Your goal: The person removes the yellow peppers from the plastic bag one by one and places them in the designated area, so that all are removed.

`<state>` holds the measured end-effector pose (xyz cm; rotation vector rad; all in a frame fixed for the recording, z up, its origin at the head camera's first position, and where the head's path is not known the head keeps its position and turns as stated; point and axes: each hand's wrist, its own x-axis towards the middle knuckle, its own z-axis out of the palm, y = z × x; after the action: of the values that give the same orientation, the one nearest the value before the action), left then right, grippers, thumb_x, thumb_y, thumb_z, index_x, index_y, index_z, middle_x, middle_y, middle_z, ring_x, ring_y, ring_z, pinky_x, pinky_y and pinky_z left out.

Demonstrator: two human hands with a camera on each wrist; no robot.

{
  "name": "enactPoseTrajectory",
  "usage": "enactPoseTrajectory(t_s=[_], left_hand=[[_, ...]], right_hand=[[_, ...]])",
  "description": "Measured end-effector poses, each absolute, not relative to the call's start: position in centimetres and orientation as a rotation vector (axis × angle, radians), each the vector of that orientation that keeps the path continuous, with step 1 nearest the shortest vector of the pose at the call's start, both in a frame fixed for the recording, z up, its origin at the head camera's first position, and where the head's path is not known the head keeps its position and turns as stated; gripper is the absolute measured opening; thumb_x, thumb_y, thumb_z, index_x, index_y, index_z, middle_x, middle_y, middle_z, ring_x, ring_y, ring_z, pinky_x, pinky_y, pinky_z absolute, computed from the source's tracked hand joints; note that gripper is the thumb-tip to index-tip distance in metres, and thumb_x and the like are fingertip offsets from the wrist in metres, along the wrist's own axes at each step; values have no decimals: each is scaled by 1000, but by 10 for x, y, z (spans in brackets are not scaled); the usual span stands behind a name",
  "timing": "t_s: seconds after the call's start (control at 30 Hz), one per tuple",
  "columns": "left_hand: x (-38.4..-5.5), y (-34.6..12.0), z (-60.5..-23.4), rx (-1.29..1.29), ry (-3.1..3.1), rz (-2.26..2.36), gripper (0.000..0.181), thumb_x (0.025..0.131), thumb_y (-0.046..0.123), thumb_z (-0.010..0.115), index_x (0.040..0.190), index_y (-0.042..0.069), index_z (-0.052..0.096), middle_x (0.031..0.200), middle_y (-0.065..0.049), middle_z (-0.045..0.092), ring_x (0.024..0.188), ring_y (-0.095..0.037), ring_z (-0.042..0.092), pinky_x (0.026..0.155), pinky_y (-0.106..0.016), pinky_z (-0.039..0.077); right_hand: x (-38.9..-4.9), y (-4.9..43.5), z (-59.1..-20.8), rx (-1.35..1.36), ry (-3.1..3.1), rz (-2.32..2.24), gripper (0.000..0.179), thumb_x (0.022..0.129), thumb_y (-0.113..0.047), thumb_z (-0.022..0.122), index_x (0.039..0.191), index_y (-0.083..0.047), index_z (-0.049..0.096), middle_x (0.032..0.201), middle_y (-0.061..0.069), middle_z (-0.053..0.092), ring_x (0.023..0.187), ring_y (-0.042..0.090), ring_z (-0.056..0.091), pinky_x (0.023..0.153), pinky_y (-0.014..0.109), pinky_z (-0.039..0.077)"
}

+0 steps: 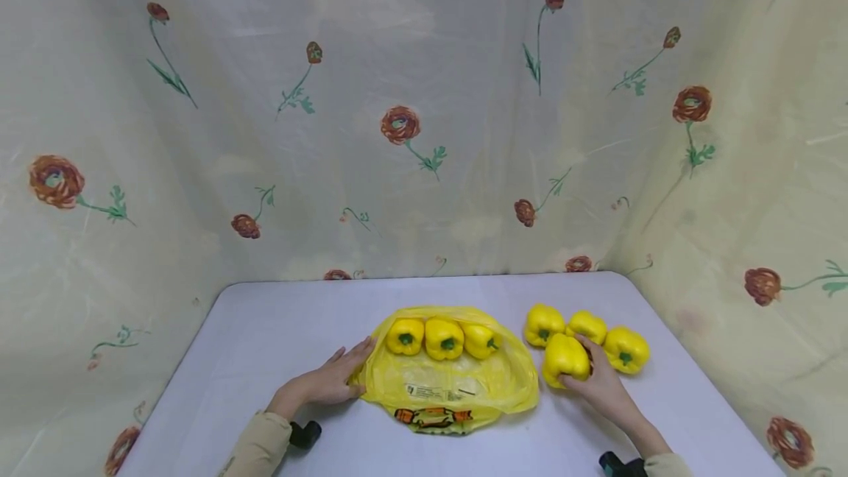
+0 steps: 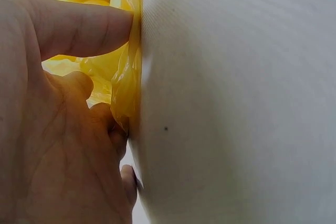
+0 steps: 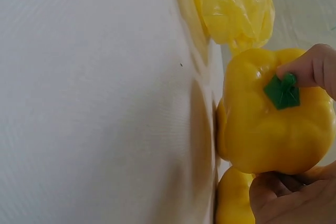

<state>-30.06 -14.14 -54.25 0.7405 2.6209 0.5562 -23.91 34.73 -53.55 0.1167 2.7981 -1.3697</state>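
Observation:
My right hand [image 1: 603, 381] grips a yellow bell pepper [image 1: 565, 361], thumb beside its green stem in the right wrist view and the other fingers under its far side. The held pepper is close over the table, right of the yellow plastic bag [image 1: 464, 381]. At the bag's left edge my left hand [image 1: 334, 377] rests with thumb and fingers spread apart; the thumb [image 2: 89, 30] touches the film in the left wrist view. The bag lies on its side with its mouth wide, and three yellow bell peppers [image 1: 444, 338] sit in a row at its back.
Three more yellow bell peppers [image 1: 626, 350] stand behind and right of the held one. A white table [image 1: 265, 322] carries everything, with flower-printed sheeting [image 1: 464, 190] hanging at its back and sides. Orange and black print marks the bag's front.

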Motion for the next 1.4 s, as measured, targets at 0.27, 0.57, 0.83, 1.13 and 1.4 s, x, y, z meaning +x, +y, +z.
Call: enactPoseTrajectory(t_s=[0.27, 0.57, 0.83, 1.13, 1.4], left_hand=[[-300, -142, -543, 749, 2629, 556, 81, 91, 30, 55, 156, 13, 11, 164, -4, 10, 151, -22, 11, 122, -51, 7], [-300, -142, -545, 734, 2613, 551, 80, 91, 30, 54, 156, 13, 10, 164, -3, 9, 151, -22, 10, 122, -51, 6], [-301, -141, -545, 727, 2629, 545, 80, 91, 30, 54, 156, 13, 10, 164, -3, 9, 151, -22, 10, 123, -50, 6], [-300, -142, -543, 744, 2623, 563, 80, 92, 29, 54, 156, 13, 10, 164, -3, 9, 151, -22, 10, 122, -51, 6], [-301, -141, -542, 750, 2619, 564, 80, 92, 30, 54, 156, 12, 10, 164, -5, 9, 151, -23, 10, 122, -51, 6]], right_hand=[[-239, 344, -544, 85, 2772, -1348, 97, 80, -28, 76, 151, 0, 16, 152, 29, 22, 139, 45, 26, 112, 65, 23], [-236, 339, -547, 69, 2792, -1316, 93, 80, -27, 75, 151, -1, 19, 152, 28, 23, 139, 45, 26, 113, 65, 22], [-237, 339, -542, 53, 2753, -1319, 100, 81, -31, 75, 153, -3, 13, 157, 27, 15, 143, 45, 18, 115, 64, 16], [-237, 341, -535, 120, 2687, -1351, 119, 77, -48, 77, 154, -2, -1, 159, 27, 6, 146, 47, 8, 118, 58, 16], [-235, 342, -526, 21, 2763, -1315, 114, 81, -48, 73, 156, -13, -5, 161, 23, 0, 145, 48, 9, 116, 61, 17]])
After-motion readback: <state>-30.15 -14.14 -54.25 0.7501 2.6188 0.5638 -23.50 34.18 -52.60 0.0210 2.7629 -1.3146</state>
